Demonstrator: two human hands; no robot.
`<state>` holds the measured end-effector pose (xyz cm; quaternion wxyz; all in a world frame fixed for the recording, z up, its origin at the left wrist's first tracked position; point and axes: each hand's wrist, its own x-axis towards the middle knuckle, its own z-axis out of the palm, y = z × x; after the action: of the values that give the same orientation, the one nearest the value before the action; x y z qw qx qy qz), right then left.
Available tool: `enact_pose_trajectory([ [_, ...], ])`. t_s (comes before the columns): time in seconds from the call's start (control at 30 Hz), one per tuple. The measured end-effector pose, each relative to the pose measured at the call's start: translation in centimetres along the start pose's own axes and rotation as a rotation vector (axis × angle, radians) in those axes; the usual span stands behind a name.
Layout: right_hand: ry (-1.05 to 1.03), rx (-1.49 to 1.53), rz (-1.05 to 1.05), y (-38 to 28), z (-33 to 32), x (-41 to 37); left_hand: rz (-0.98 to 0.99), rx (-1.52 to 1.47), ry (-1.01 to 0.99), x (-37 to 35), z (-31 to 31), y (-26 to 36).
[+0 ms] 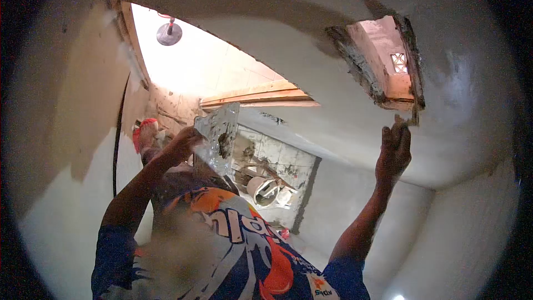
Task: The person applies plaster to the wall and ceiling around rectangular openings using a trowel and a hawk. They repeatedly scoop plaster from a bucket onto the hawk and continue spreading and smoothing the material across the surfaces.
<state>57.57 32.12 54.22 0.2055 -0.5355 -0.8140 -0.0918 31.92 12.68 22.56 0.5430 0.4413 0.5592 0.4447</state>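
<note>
My left hand [180, 143] is raised and grips a flat plaster board [220, 133] smeared with grey mortar, held tilted in front of me. Stretched up to the right, my right hand [395, 150] holds a small trowel [413, 116]. Its tip touches the lower right corner of a small rough-edged opening [388, 61] in the white plastered wall [333, 111]. Wet grey mortar lines the opening's edges. My blue printed shirt [244, 255] fills the bottom of the view.
A round lamp fitting [169, 32] hangs at the bright gap up left. Wooden beams [261, 94] run across the middle. Beyond the board are a tiled wall [280, 158] and a white bucket [264, 189]. A black cable [117, 133] runs down the left wall.
</note>
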Motion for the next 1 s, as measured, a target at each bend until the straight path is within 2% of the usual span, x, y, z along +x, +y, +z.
enact_pose_trajectory([
  [0.03, 0.001, 0.045, 0.088, -0.3, 0.1, 0.4, 0.232, 0.184, 0.054, 0.1, 0.3, -1.8],
  [0.07, 0.026, -0.019, 0.023, -0.4, -0.1, 0.8, 0.464, 0.367, 0.11, 0.2, 0.1, -2.1],
  [0.17, 0.087, -0.127, -0.078, 1.3, -0.5, 1.3, 0.471, 0.341, 0.107, 0.0, 0.2, -2.7],
  [0.2, 0.067, -0.093, -0.052, 1.8, -0.7, 1.3, 0.471, 0.34, 0.108, 0.0, 0.2, -2.7],
  [0.27, 0.007, -0.059, -0.005, 1.9, -1.3, 1.5, 0.27, 0.385, 0.055, -0.1, 0.3, -2.6],
  [0.3, -0.048, -0.024, 0.045, 1.7, -1.6, 1.5, 0.267, 0.381, 0.053, 0.0, 0.5, -3.3],
  [0.37, -0.049, -0.02, 0.069, 4.1, -1.2, 1.3, 0.489, 0.47, 0.141, 0.2, 0.7, -5.1],
  [0.43, -0.049, -0.018, 0.085, 5.8, -0.9, 0.9, 0.488, 0.442, 0.161, -0.1, 0.7, -5.4],
  [0.5, 0.043, -0.054, 0.015, 6.9, -0.9, 0.1, 0.482, 0.409, 0.195, -0.3, 0.7, -5.0],
  [0.63, 0.061, -0.075, 0.031, 8.3, -1.3, -1.6, 0.368, 0.381, 0.191, -1.0, -0.3, -2.9],
  [0.7, -0.047, -0.163, 0.068, 5.8, -1.4, -2.1, 0.337, 0.34, 0.167, -0.7, -0.3, -3.1],
  [0.77, -0.048, -0.13, 0.077, 3.2, -1.0, -1.4, 0.436, 0.384, 0.161, -0.2, -0.2, -4.4],
  [0.83, 0.059, -0.065, -0.112, 2.7, 0.0, -0.2, 0.503, 0.413, 0.205, 0.0, -0.2, -3.7],
  [0.87, 0.086, -0.131, -0.205, 3.5, 0.2, 0.3, 0.567, 0.439, 0.258, -0.1, -0.1, -3.6],
  [0.9, 0.083, -0.131, -0.205, 4.3, -0.1, 0.5, 0.565, 0.438, 0.258, -0.1, -0.1, -3.6],
  [0.97, -0.028, -0.033, 0.07, 5.7, -0.7, 1.0, 0.478, 0.413, 0.168, -0.2, -0.2, -3.5],
  [1.0, 0.048, -0.053, -0.022, 6.2, -0.6, 1.0, 0.473, 0.412, 0.167, -0.4, -0.3, -3.3],
])
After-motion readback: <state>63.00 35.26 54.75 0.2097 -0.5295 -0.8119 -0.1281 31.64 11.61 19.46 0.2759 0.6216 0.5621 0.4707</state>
